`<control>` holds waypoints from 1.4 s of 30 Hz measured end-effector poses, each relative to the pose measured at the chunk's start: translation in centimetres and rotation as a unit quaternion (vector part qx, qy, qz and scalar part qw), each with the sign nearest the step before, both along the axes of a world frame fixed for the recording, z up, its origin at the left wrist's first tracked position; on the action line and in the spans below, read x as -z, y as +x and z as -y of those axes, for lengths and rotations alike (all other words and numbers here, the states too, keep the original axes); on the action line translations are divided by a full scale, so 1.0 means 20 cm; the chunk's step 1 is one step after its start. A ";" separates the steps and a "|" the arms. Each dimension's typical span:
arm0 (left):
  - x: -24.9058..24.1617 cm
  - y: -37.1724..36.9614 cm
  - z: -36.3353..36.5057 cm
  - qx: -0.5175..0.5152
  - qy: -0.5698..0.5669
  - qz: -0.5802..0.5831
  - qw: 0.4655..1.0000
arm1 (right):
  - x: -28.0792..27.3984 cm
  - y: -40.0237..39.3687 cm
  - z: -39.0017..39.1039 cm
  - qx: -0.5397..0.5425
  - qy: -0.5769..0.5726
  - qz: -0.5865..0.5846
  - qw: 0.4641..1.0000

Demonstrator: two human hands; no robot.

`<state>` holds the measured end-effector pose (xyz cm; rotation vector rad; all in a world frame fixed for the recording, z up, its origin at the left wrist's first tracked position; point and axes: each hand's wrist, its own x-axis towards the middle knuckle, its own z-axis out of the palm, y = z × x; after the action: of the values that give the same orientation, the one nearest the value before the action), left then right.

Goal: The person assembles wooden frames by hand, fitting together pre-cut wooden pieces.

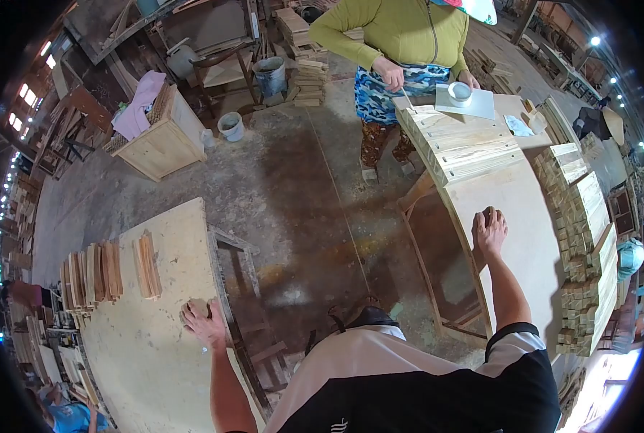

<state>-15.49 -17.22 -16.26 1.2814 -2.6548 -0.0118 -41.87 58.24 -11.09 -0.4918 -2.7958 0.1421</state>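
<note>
My left hand rests on the pale plywood top of the left table, fingers spread and holding nothing. Just beyond it lies a small bundle of wood strips, and a larger row of strips sits further left. On the right table, my right hand leans on the bare surface with its fingers apart, also holding nothing. Beyond that hand, pale wooden slats lie side by side, with small dark marks on them. Stacked wood pieces line the table's right side.
Across the right table a person in a green jacket holds a thin stick and a white bowl above a light board. Buckets, a wooden cabinet and wood piles stand on the concrete floor.
</note>
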 end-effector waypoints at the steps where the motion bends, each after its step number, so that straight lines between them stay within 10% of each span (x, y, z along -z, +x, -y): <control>1: 0.00 0.00 0.00 0.001 0.001 -0.001 1.000 | 0.00 0.00 0.00 -0.001 0.000 0.000 1.000; 42: -0.01 0.00 -0.01 0.004 0.007 -0.004 1.000 | 0.01 -0.01 -0.01 0.007 -0.001 0.008 1.000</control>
<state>-15.45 -17.09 -16.00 1.2722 -2.6588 -0.0371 -42.13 58.47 -11.30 -0.5153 -2.8079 0.1375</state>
